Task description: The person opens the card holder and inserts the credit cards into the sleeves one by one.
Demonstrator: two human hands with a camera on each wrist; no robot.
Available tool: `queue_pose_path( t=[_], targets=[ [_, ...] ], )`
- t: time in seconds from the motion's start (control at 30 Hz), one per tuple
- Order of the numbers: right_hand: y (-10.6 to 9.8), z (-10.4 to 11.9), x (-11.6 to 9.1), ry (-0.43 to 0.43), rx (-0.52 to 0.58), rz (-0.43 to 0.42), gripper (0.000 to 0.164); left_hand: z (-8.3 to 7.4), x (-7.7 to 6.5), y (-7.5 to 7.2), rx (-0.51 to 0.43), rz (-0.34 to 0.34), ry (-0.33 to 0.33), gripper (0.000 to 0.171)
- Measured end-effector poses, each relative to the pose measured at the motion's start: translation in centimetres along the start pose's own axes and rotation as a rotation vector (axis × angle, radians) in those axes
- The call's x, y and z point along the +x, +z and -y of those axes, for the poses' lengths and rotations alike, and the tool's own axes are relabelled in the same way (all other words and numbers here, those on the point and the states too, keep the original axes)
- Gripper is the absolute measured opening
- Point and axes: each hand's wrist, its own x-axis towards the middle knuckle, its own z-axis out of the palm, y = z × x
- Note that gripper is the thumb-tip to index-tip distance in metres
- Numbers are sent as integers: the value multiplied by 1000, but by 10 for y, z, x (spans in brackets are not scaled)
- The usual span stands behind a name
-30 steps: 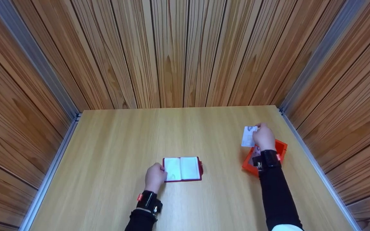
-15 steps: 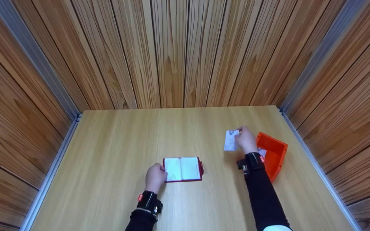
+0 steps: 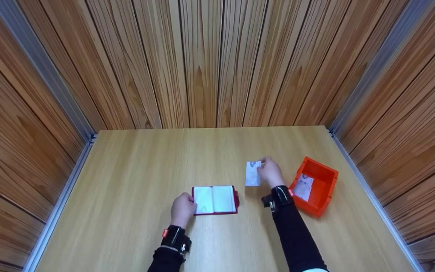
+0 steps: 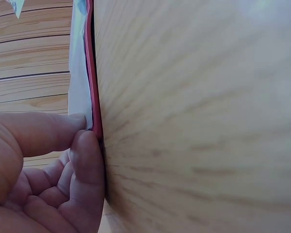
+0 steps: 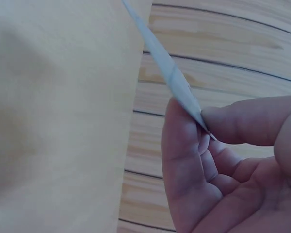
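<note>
A small red-covered booklet [image 3: 223, 199] lies open on the table, its two pale pages facing up and a red tab at its right edge. My left hand [image 3: 182, 209] pinches its left edge; in the left wrist view, thumb and forefinger meet at the corner of the red cover [image 4: 93, 92]. My right hand [image 3: 271, 173] holds a white printed card [image 3: 253, 173] above the table, up and to the right of the booklet. Seen from the right wrist, the thin card [image 5: 169, 70] is pinched between thumb and forefinger, nearly edge-on. Its print is too small to read.
On the right stands an orange bin [image 3: 327, 174], just beyond my right wrist. Another printed card [image 3: 303, 187] lies inside it, toward its left. Wood-plank walls [image 3: 210, 64] enclose the table [image 3: 127, 170] at the back and on both sides.
My right hand has carried the card leftward from over the orange bin toward the booklet, ending slightly lower in view. The bin's inside is now exposed. My left hand and the booklet have stayed put.
</note>
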Motion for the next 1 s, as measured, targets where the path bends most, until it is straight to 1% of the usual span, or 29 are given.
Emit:
queue_pose_path(
  t=[0.1, 0.23, 0.33, 0.53, 0.67, 0.77, 0.9, 1.0],
  targets=[
    [13, 3, -3, 8, 19, 18, 30, 1, 0, 0, 3, -1, -3, 8],
    [30, 7, -8, -13, 37, 23, 29, 1, 0, 1, 12, -25, 32, 6],
    [42, 11, -11, -12, 53, 38, 28, 2, 0, 1, 18, -38, 50, 5],
    [61, 16, -16, -6, 65, 72, 24, 2, 1, 0, 14, -32, 39, 5],
    [70, 20, -20, 14, 77, 106, 22, 2, 1, 0, 17, -31, 43, 6],
    [77, 21, -23, 4, 77, 126, 21, 2, 1, 0, 15, -29, 42, 6],
    [85, 22, -26, -51, 57, 132, 21, 2, 1, 1, 11, -39, 53, 6],
    [90, 22, -28, -66, 56, 144, 21, 2, 1, 1, 12, -43, 58, 6]
  ],
)
